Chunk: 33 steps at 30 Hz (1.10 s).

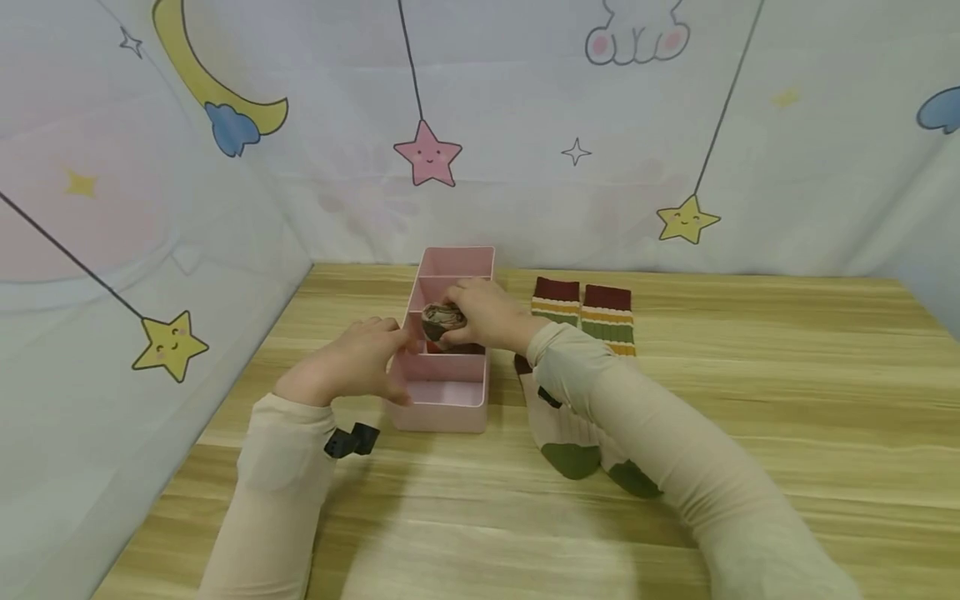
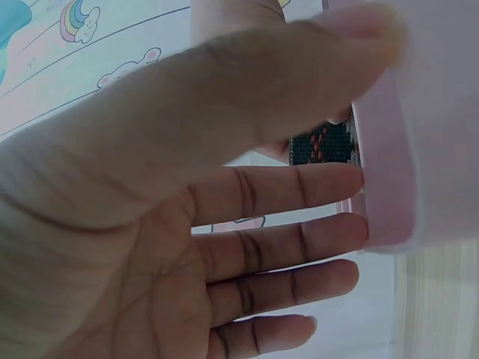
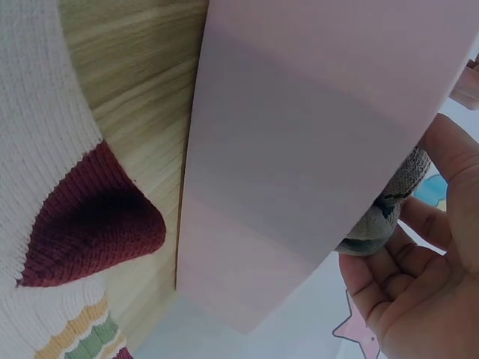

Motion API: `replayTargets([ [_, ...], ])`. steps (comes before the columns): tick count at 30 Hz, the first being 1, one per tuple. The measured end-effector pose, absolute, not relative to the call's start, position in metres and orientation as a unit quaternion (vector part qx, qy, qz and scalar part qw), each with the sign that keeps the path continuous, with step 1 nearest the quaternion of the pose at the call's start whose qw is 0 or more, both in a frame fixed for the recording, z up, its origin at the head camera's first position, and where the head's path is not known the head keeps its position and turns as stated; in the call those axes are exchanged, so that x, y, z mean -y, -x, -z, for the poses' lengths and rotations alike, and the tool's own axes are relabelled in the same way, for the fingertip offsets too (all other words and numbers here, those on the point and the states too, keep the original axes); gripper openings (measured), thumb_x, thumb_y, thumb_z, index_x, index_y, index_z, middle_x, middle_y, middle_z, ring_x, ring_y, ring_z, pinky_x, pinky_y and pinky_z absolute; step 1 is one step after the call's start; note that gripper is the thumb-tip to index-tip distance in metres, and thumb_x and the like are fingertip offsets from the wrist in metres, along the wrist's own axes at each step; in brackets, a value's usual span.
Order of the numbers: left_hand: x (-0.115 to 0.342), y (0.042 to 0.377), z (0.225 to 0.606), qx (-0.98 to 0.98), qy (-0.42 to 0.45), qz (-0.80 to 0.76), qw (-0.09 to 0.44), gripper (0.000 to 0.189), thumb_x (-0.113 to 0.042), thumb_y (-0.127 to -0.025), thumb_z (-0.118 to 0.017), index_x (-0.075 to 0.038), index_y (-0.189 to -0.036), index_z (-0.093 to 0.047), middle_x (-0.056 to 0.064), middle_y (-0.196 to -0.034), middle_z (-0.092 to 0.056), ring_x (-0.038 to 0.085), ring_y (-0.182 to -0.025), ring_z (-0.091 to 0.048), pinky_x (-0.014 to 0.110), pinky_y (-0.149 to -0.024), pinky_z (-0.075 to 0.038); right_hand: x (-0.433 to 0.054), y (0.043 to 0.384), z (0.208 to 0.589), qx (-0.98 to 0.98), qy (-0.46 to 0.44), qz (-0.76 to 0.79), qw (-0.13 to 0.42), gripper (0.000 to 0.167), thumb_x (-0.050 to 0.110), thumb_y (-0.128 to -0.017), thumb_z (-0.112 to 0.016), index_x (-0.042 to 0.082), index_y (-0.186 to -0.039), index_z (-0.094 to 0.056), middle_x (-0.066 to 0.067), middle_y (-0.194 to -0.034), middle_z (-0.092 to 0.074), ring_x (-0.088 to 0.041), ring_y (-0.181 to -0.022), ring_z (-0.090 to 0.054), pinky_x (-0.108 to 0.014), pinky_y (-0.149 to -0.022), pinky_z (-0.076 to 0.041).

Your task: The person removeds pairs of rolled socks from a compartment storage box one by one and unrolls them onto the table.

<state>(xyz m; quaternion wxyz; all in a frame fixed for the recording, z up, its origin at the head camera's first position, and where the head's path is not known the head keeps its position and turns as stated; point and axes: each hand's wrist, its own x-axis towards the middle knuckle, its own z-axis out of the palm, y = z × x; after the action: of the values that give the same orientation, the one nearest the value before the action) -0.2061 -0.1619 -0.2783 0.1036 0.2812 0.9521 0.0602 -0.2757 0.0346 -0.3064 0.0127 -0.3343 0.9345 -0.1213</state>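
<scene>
A pink box (image 1: 442,418) divided into compartments stands between my hands. In my right hand (image 1: 487,315) is a rolled-up knitted bundle (image 1: 442,317), probably a rolled sock, gripped between thumb and fingers over a middle compartment. The right wrist view shows the bundle's greyish knit (image 3: 408,176) partly hidden behind the box wall. Something dark red (image 1: 474,348) lies in the compartment below it. My left hand (image 1: 352,360) touches the box's left side with nearly straight fingers, its thumb near the front corner. Dark green patterned knit (image 2: 325,146) shows past the rim in the left wrist view.
Right of the box, a pair of striped socks lies flat, with maroon cuffs (image 1: 607,297), cream feet and green toes (image 1: 572,460). My right forearm crosses over them. A cloth backdrop (image 1: 517,208) rises behind the wooden table (image 1: 787,400) and along its left side.
</scene>
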Motion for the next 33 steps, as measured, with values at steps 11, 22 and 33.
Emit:
replayTargets([
  [11, 0.162, 0.202, 0.276, -0.958, -0.262, -0.062, 0.101, 0.051, -0.032, -0.067, -0.083, -0.006, -0.107, -0.064, 0.009, -0.103, -0.060, 0.028, -0.099, -0.050, 0.049, -0.091, -0.039, -0.036, 0.272, 0.300, -0.928, 0.351, 0.123, -0.007, 0.049, 0.039, -0.081, -0.075, 0.009, -0.118, -0.061, -0.004, -0.113, -0.064, -0.020, -0.103, -0.060, -0.035, -0.092, -0.047],
  [22, 0.160, 0.202, 0.275, -0.958, -0.263, -0.063, 0.100, 0.050, -0.030, -0.068, -0.082, -0.005, -0.107, -0.064, 0.010, -0.101, -0.060, 0.028, -0.097, -0.051, 0.047, -0.089, -0.039, -0.038, 0.270, 0.297, -0.924, 0.363, 0.116, -0.037, 0.048, 0.037, -0.081, -0.075, 0.009, -0.117, -0.062, -0.005, -0.111, -0.064, -0.022, -0.104, -0.058, -0.035, -0.093, -0.046],
  [33, 0.158, 0.202, 0.274, -0.956, -0.273, -0.047, 0.094, 0.051, -0.031, -0.068, -0.082, -0.005, -0.108, -0.064, 0.011, -0.100, -0.060, 0.029, -0.096, -0.052, 0.048, -0.087, -0.040, -0.049, 0.268, 0.274, -0.925, 0.333, 0.175, -0.052, 0.045, 0.033, -0.083, -0.074, 0.006, -0.116, -0.062, -0.007, -0.110, -0.063, -0.023, -0.104, -0.056, -0.035, -0.093, -0.046],
])
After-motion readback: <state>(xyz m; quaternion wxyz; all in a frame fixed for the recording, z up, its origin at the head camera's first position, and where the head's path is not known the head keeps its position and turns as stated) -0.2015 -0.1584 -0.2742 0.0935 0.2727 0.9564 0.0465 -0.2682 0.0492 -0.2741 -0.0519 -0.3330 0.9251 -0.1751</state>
